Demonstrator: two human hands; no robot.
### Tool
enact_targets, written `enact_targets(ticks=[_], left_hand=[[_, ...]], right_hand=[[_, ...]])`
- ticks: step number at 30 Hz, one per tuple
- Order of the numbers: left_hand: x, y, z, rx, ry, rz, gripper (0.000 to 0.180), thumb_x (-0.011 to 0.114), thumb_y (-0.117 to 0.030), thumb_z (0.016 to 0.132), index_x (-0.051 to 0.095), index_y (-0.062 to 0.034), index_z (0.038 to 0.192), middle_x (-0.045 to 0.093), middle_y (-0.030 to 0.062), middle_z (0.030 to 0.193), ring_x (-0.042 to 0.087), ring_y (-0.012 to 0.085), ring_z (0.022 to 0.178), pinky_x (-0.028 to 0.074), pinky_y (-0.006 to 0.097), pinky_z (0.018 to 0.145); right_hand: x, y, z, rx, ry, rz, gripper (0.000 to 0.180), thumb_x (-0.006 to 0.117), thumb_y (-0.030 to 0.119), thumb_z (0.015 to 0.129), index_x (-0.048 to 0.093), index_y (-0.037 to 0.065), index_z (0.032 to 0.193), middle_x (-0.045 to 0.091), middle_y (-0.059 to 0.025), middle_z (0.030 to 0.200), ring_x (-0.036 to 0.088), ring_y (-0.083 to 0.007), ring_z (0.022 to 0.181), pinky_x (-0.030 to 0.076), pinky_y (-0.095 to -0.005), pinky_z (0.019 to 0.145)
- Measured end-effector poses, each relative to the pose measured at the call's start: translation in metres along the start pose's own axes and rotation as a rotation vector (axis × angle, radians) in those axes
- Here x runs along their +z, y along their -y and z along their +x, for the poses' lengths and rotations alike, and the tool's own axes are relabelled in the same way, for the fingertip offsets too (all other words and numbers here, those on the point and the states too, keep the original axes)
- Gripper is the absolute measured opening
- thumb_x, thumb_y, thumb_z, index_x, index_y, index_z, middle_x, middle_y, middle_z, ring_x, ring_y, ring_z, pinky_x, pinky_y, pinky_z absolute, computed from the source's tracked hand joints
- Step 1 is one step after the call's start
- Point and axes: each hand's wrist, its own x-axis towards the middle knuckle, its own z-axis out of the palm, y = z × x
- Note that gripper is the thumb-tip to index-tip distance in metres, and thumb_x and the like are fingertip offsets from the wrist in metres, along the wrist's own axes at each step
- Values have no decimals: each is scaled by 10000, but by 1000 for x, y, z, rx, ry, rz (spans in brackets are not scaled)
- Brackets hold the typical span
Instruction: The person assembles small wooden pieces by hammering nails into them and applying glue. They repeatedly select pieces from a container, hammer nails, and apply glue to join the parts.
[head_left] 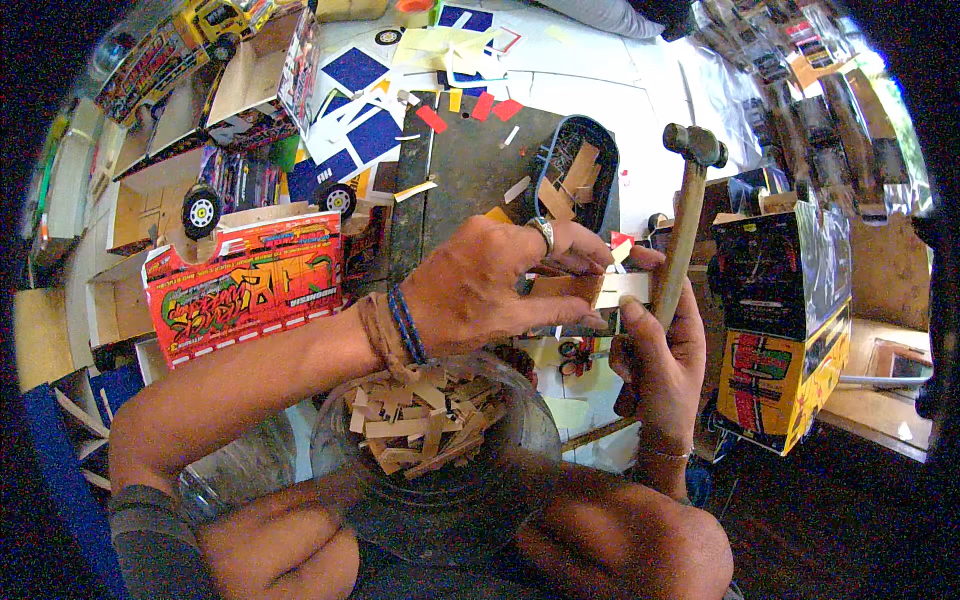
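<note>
In front of my chest, the fingers of my left hand [480, 280] pinch a small brown wooden piece [560, 287]. Joined to it or pressed against it is a pale white strip [628, 290], and I cannot tell which. My right hand [665, 365] grips a hammer [687, 215] by its wooden handle, head pointing away from me. Its thumb also touches the white strip. Below both hands, between my legs, a clear round plastic tub [335, 440] holds many cut wood strips [430, 420]. Just beyond my left fingers is a dark blue tray [612, 165] with wooden pieces and small nails.
A dark work board [470, 160] lies ahead, with red paper scraps [482, 106] on it. To the left are a red printed panel [250, 290], toy wheels [202, 211] and a yellow toy truck [215, 30]. Black and yellow box bodies [770, 380] stand at right.
</note>
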Motion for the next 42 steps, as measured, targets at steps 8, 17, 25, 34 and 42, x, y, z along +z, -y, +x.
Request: enact_targets(ticks=[8,17,25,34,42], left_hand=[[-4,-2,1,79,39,126,319,794,-193,867,687,-74,1144,752,99,897,748,223,829,576,336,749],[-6,-4,2,67,43,127,264,782,-188,867,711,-89,1101,749,95,877,746,238,806,573,348,741],[-10,-9,2,-6,101,136,249,753,-156,889,740,-73,1123,759,81,1002,740,179,921,561,318,812],[-2,-8,2,154,-18,104,336,802,-263,868,705,-68,1125,758,122,959,748,251,872,578,354,782],[0,-21,-3,-139,5,-50,231,768,-186,909,726,-24,1068,763,120,990,737,185,934,588,319,867]], right_hand=[[-1,0,3,-34,17,-3,488,638,44,966,508,68,1436,642,-39,1220,628,-71,924,525,-206,707],[-3,1,5,-17,64,44,505,637,39,972,490,55,1454,645,-31,1213,621,-69,939,516,-203,744],[-3,4,2,-6,57,22,507,643,49,975,489,59,1457,658,-25,1161,618,-63,909,518,-200,736],[-1,7,4,-12,42,-1,498,646,57,971,507,72,1449,661,-37,1183,631,-65,913,529,-202,695],[7,7,4,-76,-17,-31,455,609,58,976,529,31,1423,628,23,877,441,10,540,319,-164,432]])
